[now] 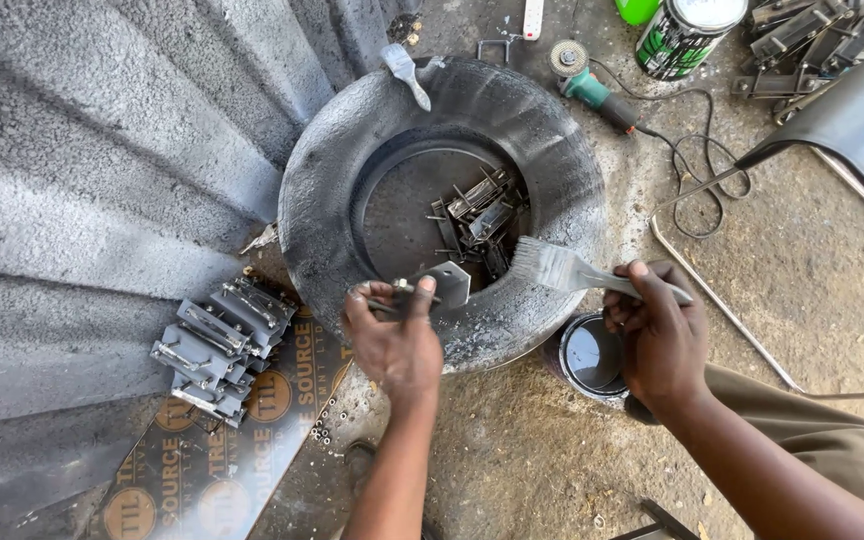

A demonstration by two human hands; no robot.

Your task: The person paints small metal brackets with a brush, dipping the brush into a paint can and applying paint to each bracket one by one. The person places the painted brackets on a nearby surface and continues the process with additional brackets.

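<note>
My left hand point(394, 340) grips a small grey metal hinge piece point(444, 283) over the near rim of a paint-smeared tyre point(332, 190). My right hand point(660, 335) holds a flat paintbrush point(552, 267) by its handle, bristles pointing left, close to the hinge piece. Below my right hand an open tin of dark paint point(592, 355) stands on the ground. Inside the tyre's hollow lies a heap of metal hinge parts point(480, 215).
A stack of grey painted hinges point(217, 345) rests on a printed board point(222, 455) at lower left. A second brush point(404, 72) lies on the tyre's far rim. An angle grinder point(592, 85) with cable, a paint can point(687, 35) and more metal parts point(812, 40) lie beyond. Grey corrugated sheet point(92, 180) fills the left.
</note>
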